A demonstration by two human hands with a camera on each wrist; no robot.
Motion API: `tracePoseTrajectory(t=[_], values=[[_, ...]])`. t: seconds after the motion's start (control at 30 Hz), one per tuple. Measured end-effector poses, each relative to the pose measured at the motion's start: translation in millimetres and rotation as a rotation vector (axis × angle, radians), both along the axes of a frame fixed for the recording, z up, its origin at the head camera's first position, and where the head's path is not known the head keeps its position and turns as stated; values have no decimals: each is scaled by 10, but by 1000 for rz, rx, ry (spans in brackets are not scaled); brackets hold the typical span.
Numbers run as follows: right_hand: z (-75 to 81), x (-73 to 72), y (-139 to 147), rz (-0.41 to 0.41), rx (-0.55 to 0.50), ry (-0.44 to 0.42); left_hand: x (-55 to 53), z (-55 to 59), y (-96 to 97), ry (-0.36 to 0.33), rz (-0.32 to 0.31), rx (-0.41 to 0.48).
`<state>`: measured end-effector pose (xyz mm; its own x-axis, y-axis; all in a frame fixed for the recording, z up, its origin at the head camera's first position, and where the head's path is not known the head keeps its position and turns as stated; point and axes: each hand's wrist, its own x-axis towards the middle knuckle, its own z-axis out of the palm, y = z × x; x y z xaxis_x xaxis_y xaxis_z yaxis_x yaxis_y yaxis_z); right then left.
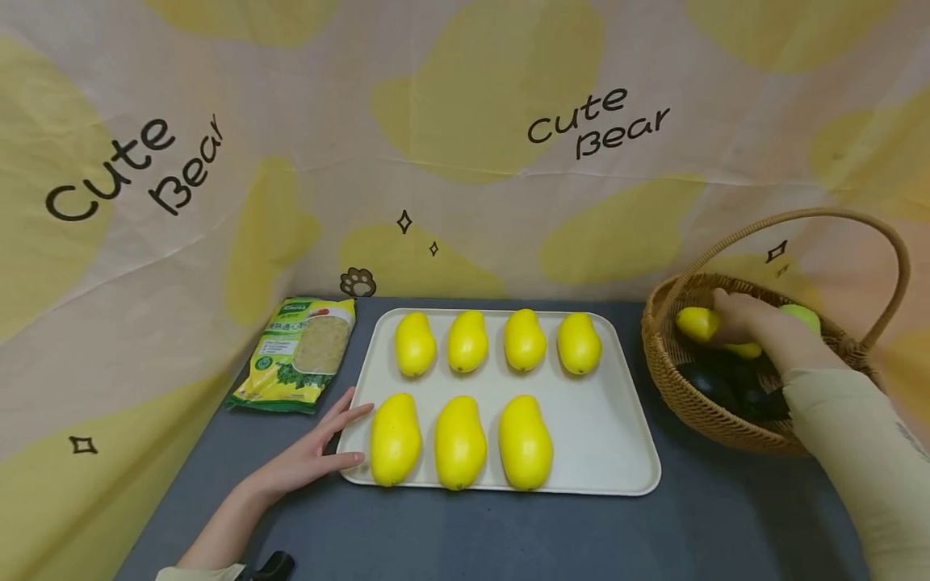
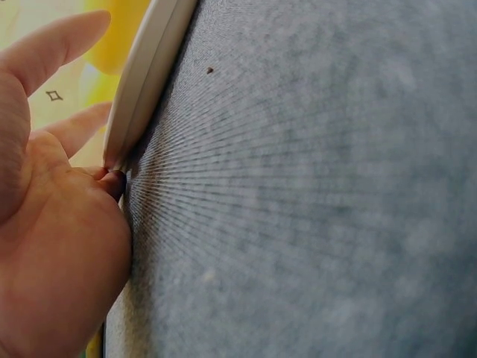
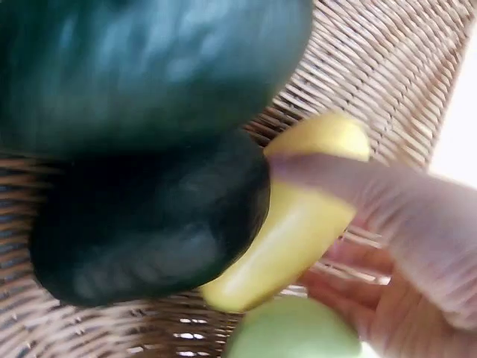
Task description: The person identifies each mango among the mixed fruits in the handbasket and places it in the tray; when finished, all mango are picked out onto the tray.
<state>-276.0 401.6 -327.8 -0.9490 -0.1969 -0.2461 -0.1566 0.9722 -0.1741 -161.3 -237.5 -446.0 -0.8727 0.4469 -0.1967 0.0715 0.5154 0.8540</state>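
My right hand (image 1: 741, 319) reaches into the wicker basket (image 1: 664, 363) and grips a yellow mango (image 3: 298, 216), thumb across its near side and fingers behind it. Against that mango lies a dark green oblong fruit (image 3: 156, 224), with a larger dark green one (image 3: 149, 74) beyond; their kind is unclear. A light green fruit (image 3: 294, 332) sits close to the fingers. On the left, my left hand (image 1: 308, 460) touches the edge of the white tray (image 1: 596, 444), its fingers spread. Several yellow mangoes (image 1: 460, 442) lie on the tray in two rows.
A yellow and green food packet (image 1: 294, 355) lies behind the left hand, left of the tray. The basket's tall handle (image 1: 821, 214) arches over the right arm. A patterned cloth (image 1: 465, 161) hangs behind the grey table (image 1: 465, 537).
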Motion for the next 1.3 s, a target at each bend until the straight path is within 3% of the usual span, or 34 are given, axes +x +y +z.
tracePoseTrajectory(t=[0.17, 0.27, 0.53, 0.73, 0.93, 1.0, 1.3], values=[[-64, -37, 34, 75, -111, 117, 2, 4, 21, -7, 4, -7], [-28, -15, 21, 81, -198, 116, -4, -14, 27, -17, 18, -9], [170, 210, -13, -60, -366, -28, -24, -41, 17, -20, 17, -2], [267, 420, 10, -158, -479, 25, -29, -49, 10, -15, 15, -6], [353, 664, 17, -177, -607, 80, -26, -36, 16, -14, 19, -1], [373, 737, 17, -161, -627, 84, -21, -29, 22, -17, 20, -1], [368, 1071, -110, -131, -457, 208, -18, -20, 27, -24, 25, -13]])
